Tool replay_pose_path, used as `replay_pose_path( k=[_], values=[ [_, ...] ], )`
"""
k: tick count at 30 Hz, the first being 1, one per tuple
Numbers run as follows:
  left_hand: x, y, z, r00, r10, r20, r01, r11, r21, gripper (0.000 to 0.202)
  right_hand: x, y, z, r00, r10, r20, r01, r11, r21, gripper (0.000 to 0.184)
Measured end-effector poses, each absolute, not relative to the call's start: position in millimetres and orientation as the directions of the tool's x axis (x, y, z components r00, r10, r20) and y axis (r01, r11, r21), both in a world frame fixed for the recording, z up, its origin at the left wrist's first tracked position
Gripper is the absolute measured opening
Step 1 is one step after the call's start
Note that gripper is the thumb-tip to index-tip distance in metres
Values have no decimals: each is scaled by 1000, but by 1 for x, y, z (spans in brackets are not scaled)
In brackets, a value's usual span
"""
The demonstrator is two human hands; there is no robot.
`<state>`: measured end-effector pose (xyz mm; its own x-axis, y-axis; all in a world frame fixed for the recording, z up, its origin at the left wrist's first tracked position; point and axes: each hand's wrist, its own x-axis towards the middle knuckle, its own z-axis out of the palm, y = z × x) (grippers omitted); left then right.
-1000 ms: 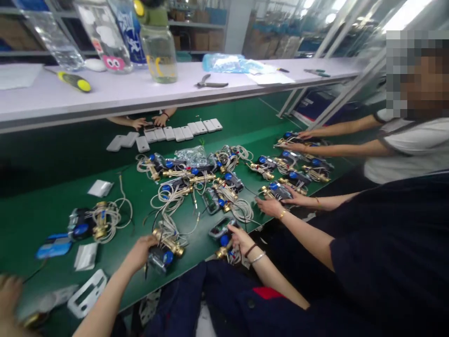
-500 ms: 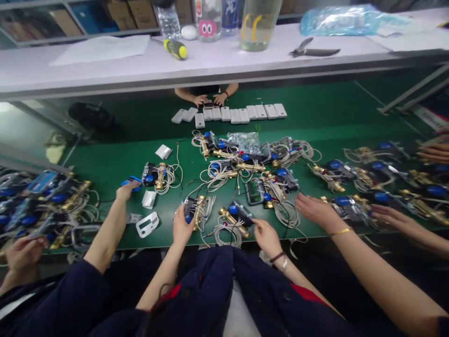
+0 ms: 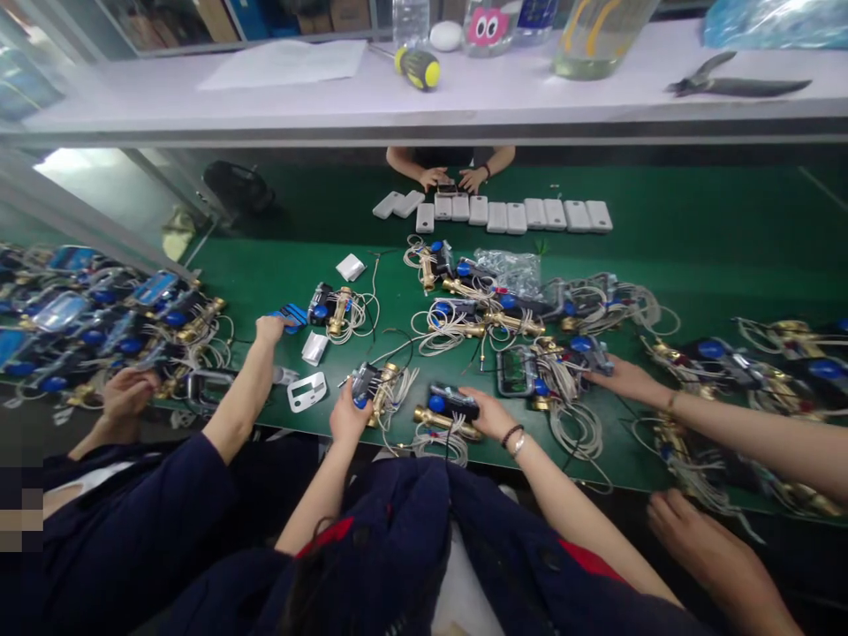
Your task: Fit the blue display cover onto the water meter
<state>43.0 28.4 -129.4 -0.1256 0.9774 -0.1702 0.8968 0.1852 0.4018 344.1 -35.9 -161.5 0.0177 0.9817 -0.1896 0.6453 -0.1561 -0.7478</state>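
My left hand (image 3: 348, 417) is closed round a black and blue meter unit (image 3: 368, 383) with a brass fitting and coiled white cable, at the near edge of the green table (image 3: 695, 243). My right hand (image 3: 491, 413), with bracelets at the wrist, grips a second meter unit (image 3: 451, 405) that has a blue knob and a brass pipe; it lies flat just right of the first. A white plastic frame (image 3: 306, 391) lies left of my left hand.
Several more brass meters with coiled cables (image 3: 503, 309) are heaped mid-table and at both sides. A person on my left touches a blue part (image 3: 289, 315); another on my right reaches into the heap (image 3: 623, 378). A person opposite handles white cases (image 3: 517, 215). A shelf (image 3: 397, 106) carries a screwdriver, bottles and pliers.
The view has swung left and down. My left hand has stayed on its meter. My right hand has closed over the second meter, drawing it nearer the table edge.
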Motion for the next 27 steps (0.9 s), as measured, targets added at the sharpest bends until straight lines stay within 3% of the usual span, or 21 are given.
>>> replay_pose_path(
  k=[3,7,9,12,16,21,27],
  values=[
    [27,31,-124,-185,970,-160,883,235,406,67,332,-10,-159,45,982,-184,639,-169,-751,61],
    [12,38,-123,-235,960,-155,856,280,434,66,314,2,-161,287,933,-218,607,-353,-712,53],
    [4,38,-127,-235,958,-163,823,285,491,68,305,-2,-162,318,913,-256,583,-401,-707,45],
    [-8,35,-133,-202,959,-197,749,281,601,72,291,-5,-163,238,932,-273,584,-362,-727,40],
    [-21,25,-137,-167,961,-219,679,273,682,69,270,11,-160,98,966,-239,602,-248,-759,48],
    [-20,15,-137,-233,950,-208,678,312,665,63,236,38,-157,-74,981,-180,574,-105,-812,50],
    [-10,10,-138,-201,979,-22,807,178,563,60,219,20,-158,39,991,-130,557,-129,-820,46]
  ],
)
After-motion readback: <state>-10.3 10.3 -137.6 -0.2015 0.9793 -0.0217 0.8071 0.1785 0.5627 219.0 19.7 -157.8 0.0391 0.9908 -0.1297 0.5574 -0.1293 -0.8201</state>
